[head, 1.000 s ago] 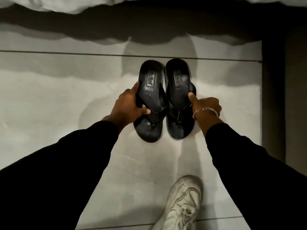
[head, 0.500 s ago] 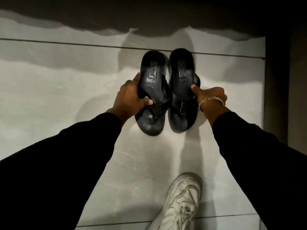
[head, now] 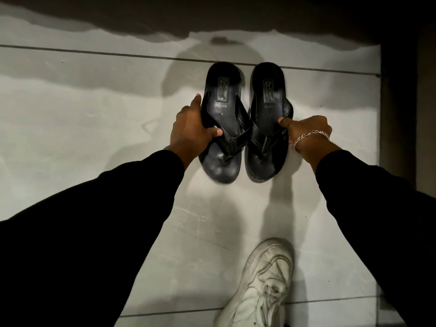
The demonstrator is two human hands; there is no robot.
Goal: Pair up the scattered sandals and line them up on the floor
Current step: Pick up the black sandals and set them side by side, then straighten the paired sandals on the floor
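Note:
Two black thong sandals lie side by side on the pale tiled floor, toes toward me and heels pointing away. My left hand [head: 192, 129] grips the left sandal [head: 223, 107] at its outer edge, thumb over the strap. My right hand [head: 306, 129], with a silver bracelet at the wrist, holds the right sandal [head: 269, 105] at its outer edge by the strap. A narrow gap separates the two sandals. Both soles look close to the floor; I cannot tell whether they rest on it.
My foot in a white sneaker [head: 262, 286] stands on the tiles at the bottom. A dark vertical edge [head: 398, 114] runs down the right side. Deep shadow [head: 212, 15] covers the far strip of floor.
Both hands have spread the sandals slightly apart, so they now lie parallel with a gap between them. They also sit a little nearer to me than before.

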